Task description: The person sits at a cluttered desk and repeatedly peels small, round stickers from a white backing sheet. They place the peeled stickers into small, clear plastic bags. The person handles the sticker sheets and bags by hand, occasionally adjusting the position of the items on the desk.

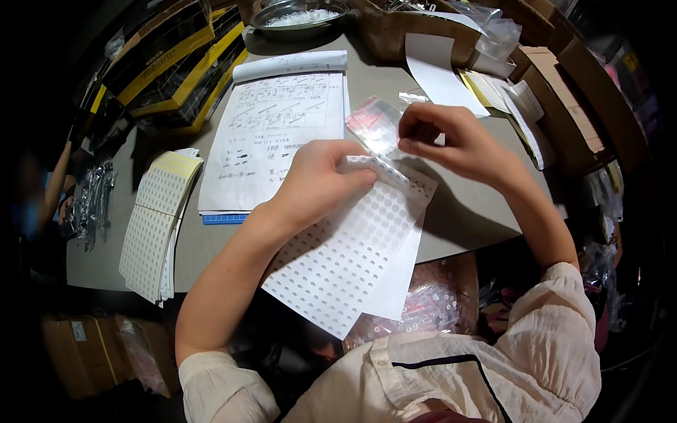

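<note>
My left hand is closed on a white sheet of small round stickers, thumb on top near its far edge. That edge curls up, and a patch of the sheet shows bare circles where stickers are gone. The sheet slants over the table's front edge, with plain white paper under it. My right hand is held just above and right of the curled edge, thumb and fingertips pinched together; what they hold, if anything, I cannot make out. Small clear plastic bags with red edges lie between and beyond my hands.
A clipboard with handwritten pages lies left of centre. Further left are a stack of sticker sheets and dark wrapped packets. A metal bowl stands at the back, cardboard boxes at right. Bagged small parts sit below the table edge.
</note>
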Demonstrator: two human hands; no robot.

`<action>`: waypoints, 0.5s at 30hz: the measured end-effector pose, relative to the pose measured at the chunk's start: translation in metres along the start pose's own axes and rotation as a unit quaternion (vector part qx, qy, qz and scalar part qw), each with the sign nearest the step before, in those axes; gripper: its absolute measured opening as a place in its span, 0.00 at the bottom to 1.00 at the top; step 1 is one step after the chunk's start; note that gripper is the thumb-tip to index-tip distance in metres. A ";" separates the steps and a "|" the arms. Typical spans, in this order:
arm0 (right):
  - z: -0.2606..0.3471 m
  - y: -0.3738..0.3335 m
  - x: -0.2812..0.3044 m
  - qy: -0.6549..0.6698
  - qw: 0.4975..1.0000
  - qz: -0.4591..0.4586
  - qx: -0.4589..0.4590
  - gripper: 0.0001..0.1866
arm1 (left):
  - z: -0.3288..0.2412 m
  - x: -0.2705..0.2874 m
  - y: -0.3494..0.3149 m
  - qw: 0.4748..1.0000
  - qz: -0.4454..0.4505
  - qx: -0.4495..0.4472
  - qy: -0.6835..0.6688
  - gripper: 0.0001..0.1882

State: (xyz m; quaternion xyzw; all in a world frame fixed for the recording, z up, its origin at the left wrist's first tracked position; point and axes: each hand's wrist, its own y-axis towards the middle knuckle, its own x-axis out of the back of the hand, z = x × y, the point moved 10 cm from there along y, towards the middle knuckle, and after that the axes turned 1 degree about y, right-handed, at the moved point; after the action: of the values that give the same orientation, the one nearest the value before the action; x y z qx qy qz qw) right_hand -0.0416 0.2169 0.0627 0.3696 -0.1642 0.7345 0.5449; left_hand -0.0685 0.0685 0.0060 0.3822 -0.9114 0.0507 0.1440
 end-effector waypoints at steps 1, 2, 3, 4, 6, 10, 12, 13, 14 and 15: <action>0.006 -0.003 -0.008 0.004 1.000 0.025 -0.017 0.11 | 0.001 0.000 0.000 1.000 -0.004 -0.005 -0.012 0.10; 0.017 -0.006 -0.013 0.007 1.000 0.029 -0.008 0.11 | 0.002 0.001 0.001 1.000 -0.008 -0.010 -0.024 0.10; 0.024 -0.005 -0.017 -0.015 1.000 0.024 0.003 0.10 | 0.002 0.001 0.001 0.999 -0.012 -0.016 -0.035 0.10; 0.029 -0.004 -0.020 -0.036 0.999 0.018 0.015 0.10 | 0.003 0.002 0.001 1.000 -0.014 -0.016 -0.022 0.10; 0.040 -0.004 -0.023 -0.064 0.996 -0.018 0.064 0.09 | 0.002 0.005 0.000 1.000 -0.020 -0.018 0.006 0.11; 0.054 -0.012 -0.026 -0.171 0.974 -0.080 0.122 0.10 | 0.003 0.003 0.000 1.000 -0.015 -0.005 -0.009 0.12; 0.060 -0.016 -0.029 -0.224 0.961 -0.093 0.129 0.10 | 0.006 0.001 0.001 1.000 -0.007 0.009 -0.005 0.12; 0.063 -0.020 -0.032 -0.250 0.953 -0.103 0.140 0.11 | 0.008 0.001 0.001 1.000 -0.006 0.016 -0.001 0.12; 0.065 -0.024 -0.035 -0.276 0.943 -0.112 0.149 0.11 | 0.010 0.002 0.002 1.000 -0.004 0.022 0.003 0.12; 0.072 -0.028 -0.039 -0.301 0.925 -0.131 0.190 0.08 | 0.012 0.003 0.002 1.000 -0.002 0.029 0.008 0.12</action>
State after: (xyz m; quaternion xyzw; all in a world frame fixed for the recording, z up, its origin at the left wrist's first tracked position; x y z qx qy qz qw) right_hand 0.0159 0.1541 0.0785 0.6882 -0.1278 0.5282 0.4807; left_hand -0.0748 0.0658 -0.0050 0.3880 -0.9075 0.0797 0.1401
